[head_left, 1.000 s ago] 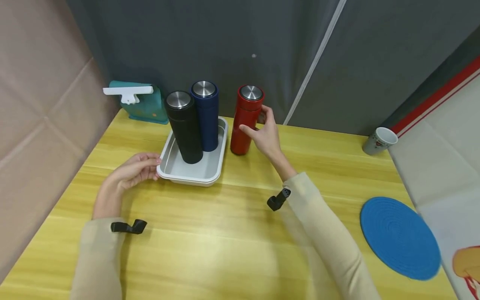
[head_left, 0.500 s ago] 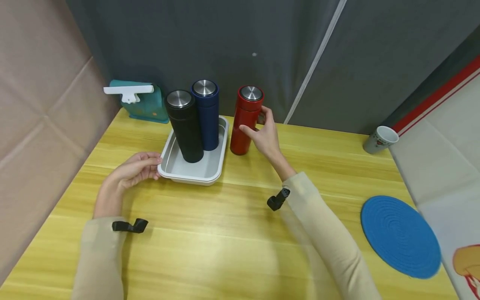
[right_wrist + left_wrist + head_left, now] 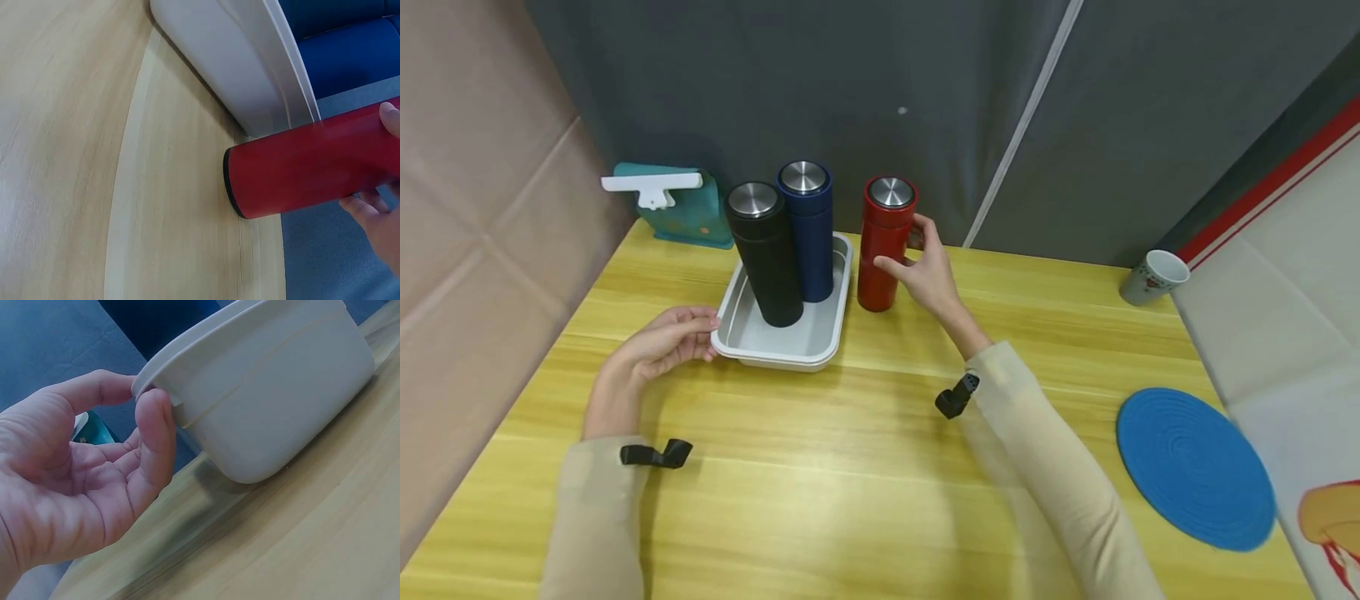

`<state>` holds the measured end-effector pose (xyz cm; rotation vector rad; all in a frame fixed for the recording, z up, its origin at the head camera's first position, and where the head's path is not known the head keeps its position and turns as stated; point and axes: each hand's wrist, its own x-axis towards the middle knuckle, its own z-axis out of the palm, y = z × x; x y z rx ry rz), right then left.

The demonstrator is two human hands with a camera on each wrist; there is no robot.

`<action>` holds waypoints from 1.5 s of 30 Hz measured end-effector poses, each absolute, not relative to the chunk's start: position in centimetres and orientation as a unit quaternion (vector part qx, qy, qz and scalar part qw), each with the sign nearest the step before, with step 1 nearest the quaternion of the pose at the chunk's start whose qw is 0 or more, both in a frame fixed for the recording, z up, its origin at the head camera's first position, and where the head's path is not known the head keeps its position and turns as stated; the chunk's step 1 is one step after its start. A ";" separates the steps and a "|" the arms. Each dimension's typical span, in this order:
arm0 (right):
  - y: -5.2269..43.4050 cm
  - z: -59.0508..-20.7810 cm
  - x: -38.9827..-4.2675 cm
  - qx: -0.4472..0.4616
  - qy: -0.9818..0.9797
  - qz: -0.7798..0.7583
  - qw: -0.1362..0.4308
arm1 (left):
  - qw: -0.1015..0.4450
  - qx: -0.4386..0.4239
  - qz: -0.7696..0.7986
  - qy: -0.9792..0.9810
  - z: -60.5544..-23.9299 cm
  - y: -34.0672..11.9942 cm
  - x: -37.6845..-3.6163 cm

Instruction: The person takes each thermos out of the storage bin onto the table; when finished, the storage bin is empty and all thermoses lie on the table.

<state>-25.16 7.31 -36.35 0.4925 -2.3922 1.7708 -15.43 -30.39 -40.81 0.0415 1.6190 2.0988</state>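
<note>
A red flask (image 3: 880,250) with a steel lid stands on the yellow table just right of a white tray (image 3: 790,360). My right hand (image 3: 913,260) grips its middle from the right; its fingers (image 3: 374,215) wrap the red flask (image 3: 300,165) in the right wrist view. A black flask (image 3: 765,258) and a blue flask (image 3: 811,233) stand upright inside the tray. My left hand (image 3: 703,335) holds the tray's near left corner. The left wrist view shows my thumb (image 3: 156,428) under the tray (image 3: 275,394) rim and a finger on top of it.
A teal stand (image 3: 688,212) with a white handle sits at the back left. A white cup (image 3: 1153,277) stands at the far right, and a blue round mat (image 3: 1195,467) lies at the near right. Grey curtain behind, a padded wall on the left.
Almost nothing: the view has drifted slightly left. Both hands keep their holds, and the red flask stays beside the tray.
</note>
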 end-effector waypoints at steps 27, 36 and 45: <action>7.4 -35.4 -23.6 0.177 -0.766 0.618 0.016 | 0.251 0.009 0.760 0.600 -41.0 -30.2 -15.0; 7.8 -36.1 -24.7 0.184 -0.765 0.616 0.023 | 0.255 0.022 0.772 0.581 -41.1 -30.4 -15.4; 8.4 -36.2 -24.6 0.214 -0.745 0.631 0.041 | 0.260 0.037 0.780 0.568 -41.2 -30.7 -15.5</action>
